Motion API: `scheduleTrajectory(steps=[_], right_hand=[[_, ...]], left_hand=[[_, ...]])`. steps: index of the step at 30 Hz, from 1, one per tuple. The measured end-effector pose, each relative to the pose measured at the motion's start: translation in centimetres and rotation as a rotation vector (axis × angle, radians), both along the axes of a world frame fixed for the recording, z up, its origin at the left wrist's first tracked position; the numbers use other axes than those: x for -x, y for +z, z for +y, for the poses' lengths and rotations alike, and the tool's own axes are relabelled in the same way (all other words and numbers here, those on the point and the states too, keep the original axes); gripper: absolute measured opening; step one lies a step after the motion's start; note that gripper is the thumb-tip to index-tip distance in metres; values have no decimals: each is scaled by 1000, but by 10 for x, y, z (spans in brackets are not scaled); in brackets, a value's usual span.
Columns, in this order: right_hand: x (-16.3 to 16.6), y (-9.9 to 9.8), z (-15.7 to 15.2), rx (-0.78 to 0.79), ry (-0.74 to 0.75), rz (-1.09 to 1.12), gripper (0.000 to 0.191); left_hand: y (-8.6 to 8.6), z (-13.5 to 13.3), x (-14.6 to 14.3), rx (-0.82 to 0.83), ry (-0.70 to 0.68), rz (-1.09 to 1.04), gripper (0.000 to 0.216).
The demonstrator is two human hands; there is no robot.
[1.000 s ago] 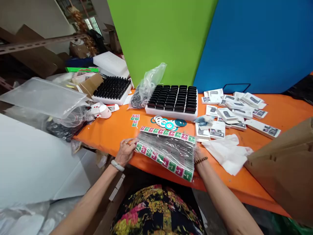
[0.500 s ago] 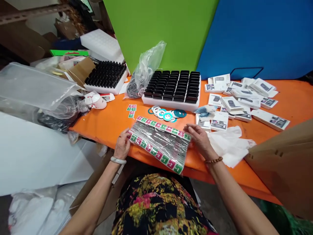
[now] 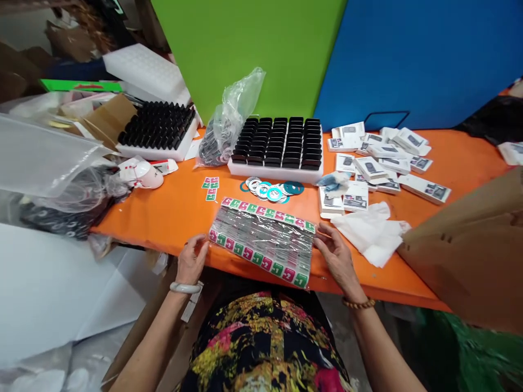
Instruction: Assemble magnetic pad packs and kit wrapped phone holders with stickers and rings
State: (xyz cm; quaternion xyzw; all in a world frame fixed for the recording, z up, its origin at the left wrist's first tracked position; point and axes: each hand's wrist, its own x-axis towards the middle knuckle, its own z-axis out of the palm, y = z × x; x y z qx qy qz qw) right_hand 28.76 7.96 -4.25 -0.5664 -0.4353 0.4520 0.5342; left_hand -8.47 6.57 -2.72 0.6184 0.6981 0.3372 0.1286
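Observation:
A clear plastic pack of sticker strips with green and pink tabs (image 3: 263, 239) lies on the orange table (image 3: 180, 209) at its near edge. My left hand (image 3: 192, 260) grips the pack's left end, fingers curled on it. My right hand (image 3: 335, 255) holds the right end, fingers bent against its edge. Just beyond the pack lie several round rings (image 3: 269, 189) and a small set of loose tabs (image 3: 211, 188).
A white tray of black parts (image 3: 278, 144) stands behind the rings, a second tray (image 3: 157, 130) at the back left, a clear bag (image 3: 226, 122) between them. Small white boxes (image 3: 379, 163) spread at right, white foam sheets (image 3: 373, 231) beside my right hand, a cardboard box (image 3: 469, 250) at far right.
My right hand moved from under the pack's right end to gripping that edge. The pack shifted slightly toward me, and my view swung a little to the right.

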Motion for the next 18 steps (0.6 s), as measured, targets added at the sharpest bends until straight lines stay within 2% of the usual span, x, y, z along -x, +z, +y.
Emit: scheduleTrajectory(steps=[4,8,13,18], right_hand=[[4,4,-8,55,-81,20,44],[4,11,-28,144,-132,-22,50],[-2,21,-64,274,-4,-17,44],[11,15,-92,385,181,-90,36]], left_hand=[[-4,9,-4,19,27,52,42],[-8,13,-4,24,32,31,41],[-9,12,-3,25,42,-29,29],[-9,13,-6,24,63,-35,24]])
